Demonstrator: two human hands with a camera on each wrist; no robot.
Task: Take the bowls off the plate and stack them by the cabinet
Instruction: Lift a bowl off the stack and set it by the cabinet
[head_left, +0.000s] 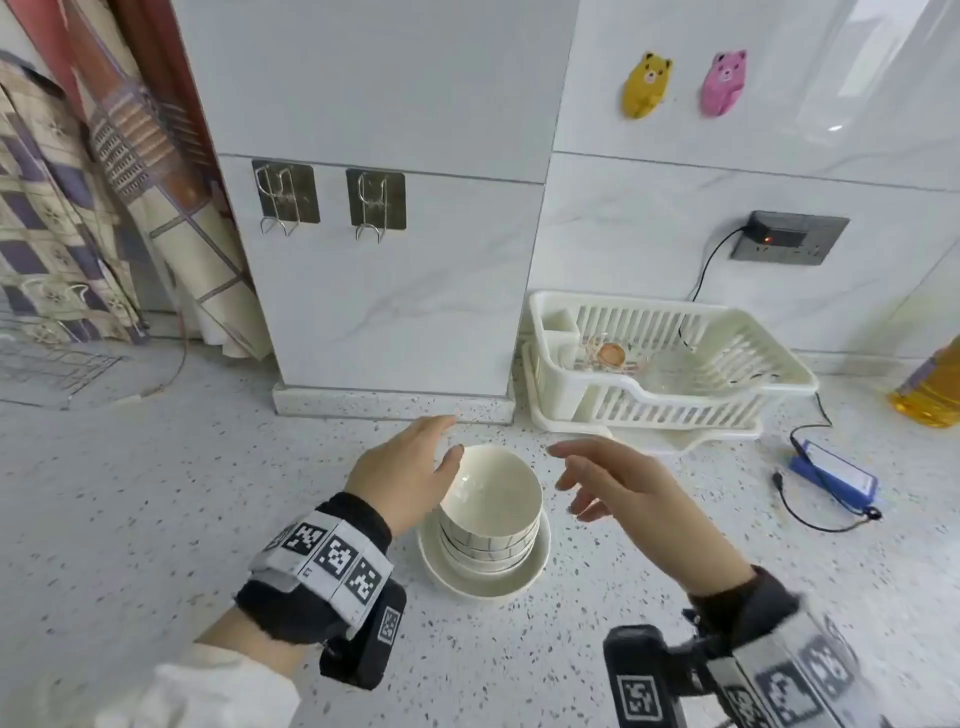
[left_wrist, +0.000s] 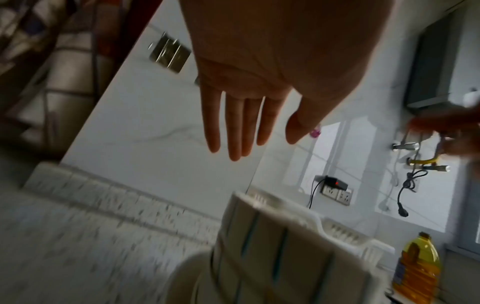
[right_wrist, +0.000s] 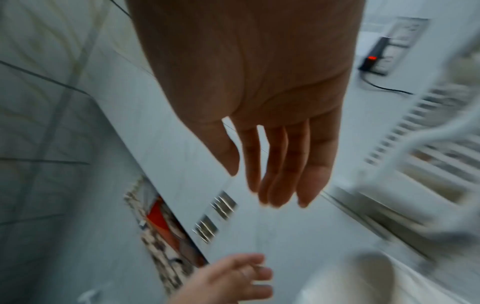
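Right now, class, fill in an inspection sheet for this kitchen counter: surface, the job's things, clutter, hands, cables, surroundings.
Surface: speckled countertop, no spills seen.
Job's things: stack of bowls sits on the plate, in front of the cabinet; none removed yet.
Clutter: dish rack with small items inside; oil bottle at right edge; blue device.
Hands: left hand open beside the stack; right hand open, apart from it. Neither holds anything.
Cables: black cable from the blue device; another from the wall socket toward the rack.
Surroundings: two metal hooks, two bear-shaped holders, hanging cloth.
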